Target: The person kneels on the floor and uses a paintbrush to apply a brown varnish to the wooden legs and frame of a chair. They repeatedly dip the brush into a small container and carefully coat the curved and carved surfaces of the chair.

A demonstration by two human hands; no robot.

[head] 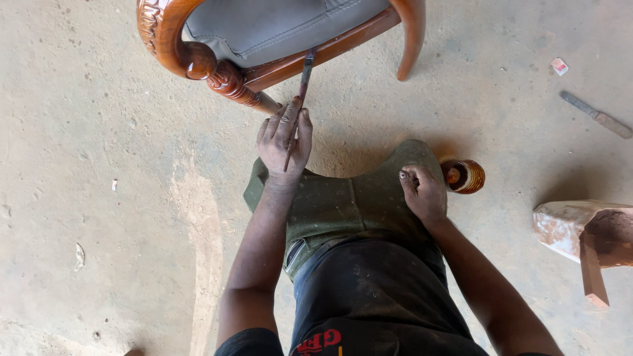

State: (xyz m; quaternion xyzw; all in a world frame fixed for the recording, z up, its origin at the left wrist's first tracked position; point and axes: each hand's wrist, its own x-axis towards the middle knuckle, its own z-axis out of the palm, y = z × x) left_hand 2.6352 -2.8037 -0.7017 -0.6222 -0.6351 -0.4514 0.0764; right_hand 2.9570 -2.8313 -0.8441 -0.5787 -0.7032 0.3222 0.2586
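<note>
Brush (300,99) in my left hand (285,140), fingers pinched round the thin handle, bristle end pointing far and touching the lower rail of the wooden chair (217,69). Chair lies tipped at the far edge of view: carved reddish-brown frame, turned post running down toward my hand, grey upholstered seat (277,23) above the rail, one curved leg (412,36) sticking out to the right.

My right hand (423,194) rests curled on my right knee, holding nothing, fingers bent onto the green trousers (343,204). Hands well apart, one on each side of my lap.

Small open jar (465,176), brown-stained, on the concrete floor (99,198) just beside my right knee, right of the hand. Further right, near edge: a rough wooden block (580,231), reddish smears on it. Far right on the floor: a flat metal blade with a handle (597,115), and a small scrap of paper (559,66) beyond it. Floor dusty, pale streak to my left.
</note>
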